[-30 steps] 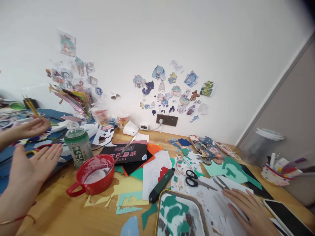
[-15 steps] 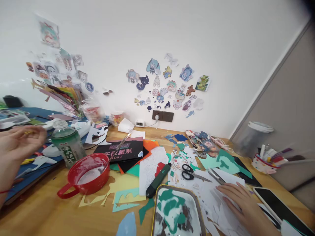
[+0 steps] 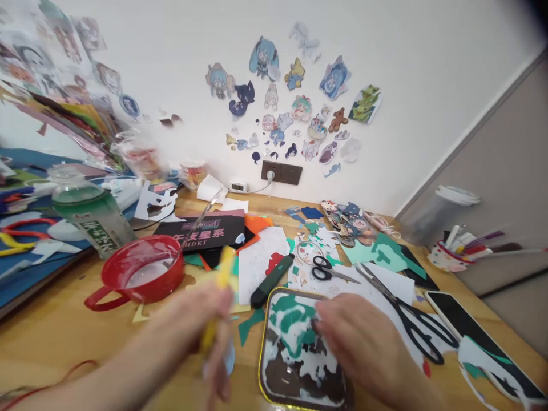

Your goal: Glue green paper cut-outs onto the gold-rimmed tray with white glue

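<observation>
My left hand (image 3: 216,319) is closed around a yellow stick-shaped tool (image 3: 225,267), held upright left of the tray. Motion blurs both, so its exact kind is unclear. My right hand (image 3: 355,328) is curled over the right side of a shallow rectangular tray (image 3: 264,365) with a yellow outer edge. Its fingertips are bent inward, and whatever they pinch is hidden. Inside the tray lie green, white and dark brown patches. Just behind stands a dark green capped pen-like tool (image 3: 272,281), lying aslant on paper.
A red mug (image 3: 141,271) with whitish residue and a spoon stands left, beside a green-labelled bottle (image 3: 92,214). Small scissors (image 3: 329,270) and large black scissors (image 3: 402,311) lie among paper scraps. A phone (image 3: 475,337) is at right. Paper cutouts (image 3: 317,117) cover the wall.
My left hand has come from the far left to beside the tray with the yellow tool. My right hand has left the large scissors and moved left to the tray. The view has tilted down.
</observation>
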{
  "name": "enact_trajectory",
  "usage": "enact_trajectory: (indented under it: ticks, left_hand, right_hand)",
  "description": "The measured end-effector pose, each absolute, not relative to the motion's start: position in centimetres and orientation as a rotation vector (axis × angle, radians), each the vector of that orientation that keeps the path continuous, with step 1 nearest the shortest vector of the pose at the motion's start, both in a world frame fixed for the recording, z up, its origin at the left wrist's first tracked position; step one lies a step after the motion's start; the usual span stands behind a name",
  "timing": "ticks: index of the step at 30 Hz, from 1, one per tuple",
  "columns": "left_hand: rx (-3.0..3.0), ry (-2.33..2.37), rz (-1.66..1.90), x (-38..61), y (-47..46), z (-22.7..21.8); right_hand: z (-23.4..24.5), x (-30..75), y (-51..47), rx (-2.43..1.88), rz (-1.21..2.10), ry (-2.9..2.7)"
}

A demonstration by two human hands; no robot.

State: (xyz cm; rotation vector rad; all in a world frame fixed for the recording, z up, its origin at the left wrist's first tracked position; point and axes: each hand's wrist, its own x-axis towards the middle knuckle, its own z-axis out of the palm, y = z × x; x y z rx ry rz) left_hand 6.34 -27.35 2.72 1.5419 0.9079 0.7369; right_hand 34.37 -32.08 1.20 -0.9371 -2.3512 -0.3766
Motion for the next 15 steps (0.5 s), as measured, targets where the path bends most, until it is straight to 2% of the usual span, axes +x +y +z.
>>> enact_trajectory:
  ticks: [2,3,12,15]
  left_hand:
    - [1.297,0.645,0.377,9.8,-28.4,1.6]
    - [1.259,0.573,0.329,11.2,-28.7,1.1]
    - [1.091,0.388,0.225,13.6,-26.6,0.1]
    - [1.107,0.442,0.149,13.7,-26.0,0.2]
  right_hand:
    - [1.6,31.7,-31.7,-0.76,-0.381,-2.501]
    - [1.6,31.1,-31.5,-0.739,-0.38,-2.52]
    - [-0.7,34.3,-31.0,-0.923,-0.341,-2.318]
    - [-0.8,34.3,-31.2,-1.035,-0.436,-2.247]
